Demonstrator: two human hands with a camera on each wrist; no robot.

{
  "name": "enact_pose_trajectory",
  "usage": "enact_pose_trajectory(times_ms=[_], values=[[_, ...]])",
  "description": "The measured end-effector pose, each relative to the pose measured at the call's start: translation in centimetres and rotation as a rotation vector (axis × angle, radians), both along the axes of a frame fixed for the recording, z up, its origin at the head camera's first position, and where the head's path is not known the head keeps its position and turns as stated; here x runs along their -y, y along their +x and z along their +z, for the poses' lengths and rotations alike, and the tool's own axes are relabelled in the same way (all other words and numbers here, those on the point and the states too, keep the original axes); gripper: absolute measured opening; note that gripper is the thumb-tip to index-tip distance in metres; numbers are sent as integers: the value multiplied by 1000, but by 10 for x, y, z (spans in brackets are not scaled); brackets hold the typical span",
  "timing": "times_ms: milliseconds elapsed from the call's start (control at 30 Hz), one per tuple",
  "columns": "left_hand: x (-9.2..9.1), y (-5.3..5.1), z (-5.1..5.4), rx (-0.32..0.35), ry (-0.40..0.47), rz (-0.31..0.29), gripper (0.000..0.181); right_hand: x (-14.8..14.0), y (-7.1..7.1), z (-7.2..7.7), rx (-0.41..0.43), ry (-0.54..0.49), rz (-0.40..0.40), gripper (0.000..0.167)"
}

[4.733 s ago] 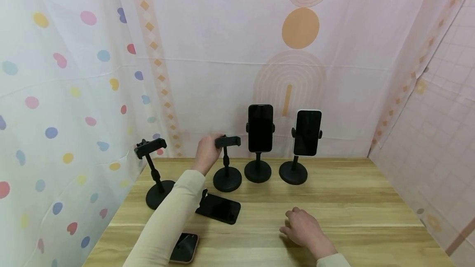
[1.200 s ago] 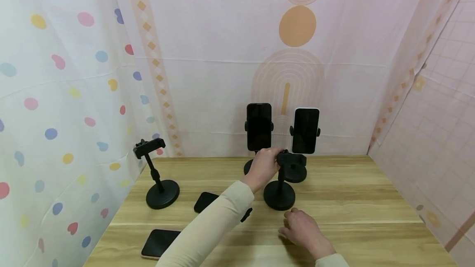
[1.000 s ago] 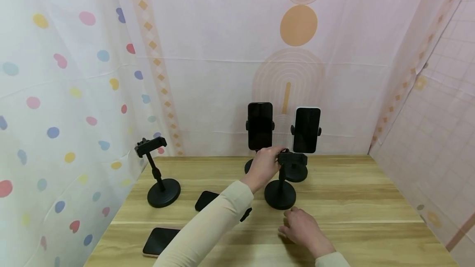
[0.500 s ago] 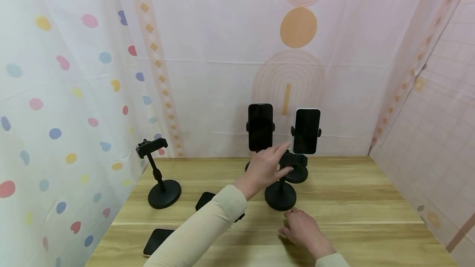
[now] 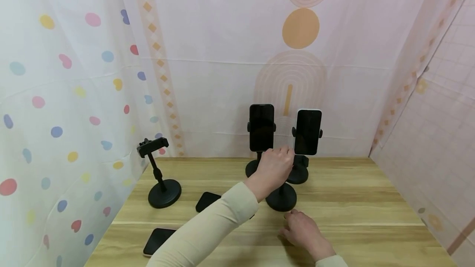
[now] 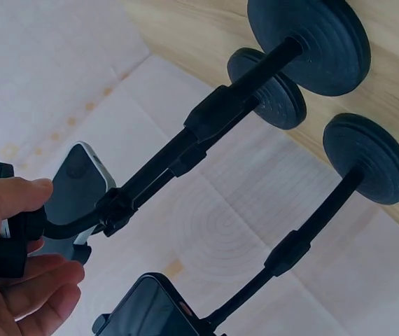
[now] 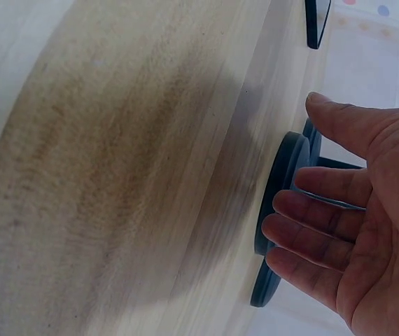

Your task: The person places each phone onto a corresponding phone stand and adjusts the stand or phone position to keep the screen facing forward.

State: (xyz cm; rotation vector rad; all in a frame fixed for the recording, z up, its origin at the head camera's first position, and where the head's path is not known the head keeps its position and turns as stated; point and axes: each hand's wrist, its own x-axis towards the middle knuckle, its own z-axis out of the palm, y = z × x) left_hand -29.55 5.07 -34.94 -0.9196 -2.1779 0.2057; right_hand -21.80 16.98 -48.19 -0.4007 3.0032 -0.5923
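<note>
While the left hand (image 5: 272,169) curls round the clamp (image 6: 5,260) of the front phone stand (image 6: 217,115), upright on the table (image 5: 356,195), the right hand (image 5: 302,232) is empty, fingers loose, near its base (image 5: 281,199): apparently clamp adjustment, next calling for a steady stand.

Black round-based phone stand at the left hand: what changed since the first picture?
The left hand moved this black phone stand rightward and nearer the person, then opened, and now grips its black clamp again. The right hand, white-edged phone, upright black phone and leftmost black stand stayed put.
</note>
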Motion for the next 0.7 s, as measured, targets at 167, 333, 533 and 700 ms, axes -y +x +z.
enact_pose_trajectory(times_ms=[167,333,533,700], values=[[-1,1,1,4,-18,9,23,0,1,0,-18,5,6,40],[-2,0,-1,15,-16,15,24,0,1,-1,-30,10,12,40],[-1,-2,-4,55,22,-13,28,0,0,-2,-18,12,10,41],[0,-4,-2,112,54,-46,27,0,0,-2,-19,19,11,40]])
